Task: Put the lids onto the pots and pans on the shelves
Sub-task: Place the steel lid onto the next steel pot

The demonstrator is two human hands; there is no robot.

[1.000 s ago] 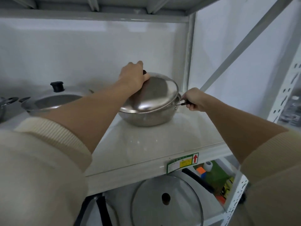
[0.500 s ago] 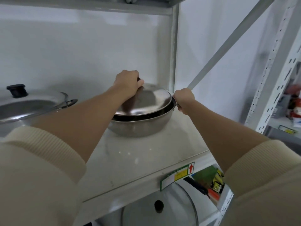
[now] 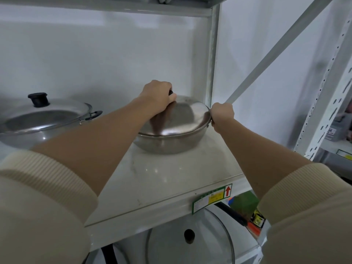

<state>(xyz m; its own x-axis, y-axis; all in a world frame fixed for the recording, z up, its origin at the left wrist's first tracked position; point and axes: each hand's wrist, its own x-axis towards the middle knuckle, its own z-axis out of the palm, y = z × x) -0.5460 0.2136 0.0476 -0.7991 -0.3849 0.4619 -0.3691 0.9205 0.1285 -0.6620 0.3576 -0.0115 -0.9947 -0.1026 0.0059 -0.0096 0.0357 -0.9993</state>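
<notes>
A steel pot [image 3: 167,143] stands at the right end of the white shelf [image 3: 171,180]. A domed steel lid [image 3: 182,119] lies flat on its rim. My left hand [image 3: 158,96] is closed over the lid's dark knob, which is mostly hidden. My right hand [image 3: 222,115] grips the pot's side handle at its right edge. To the left stands a wide pan [image 3: 28,138] covered by a steel lid [image 3: 45,115] with a black knob.
A shelf upright [image 3: 212,54] and a diagonal brace [image 3: 276,52] rise close behind the pot. On the shelf below lies a large glass lid [image 3: 190,242] with a dark knob, beside a black handle [image 3: 234,216] and coloured items. Another rack [image 3: 331,92] stands at the right.
The lid was tilted above the pot a second ago and now sits level on the rim. Both hands kept their hold. My view shifted right and up.
</notes>
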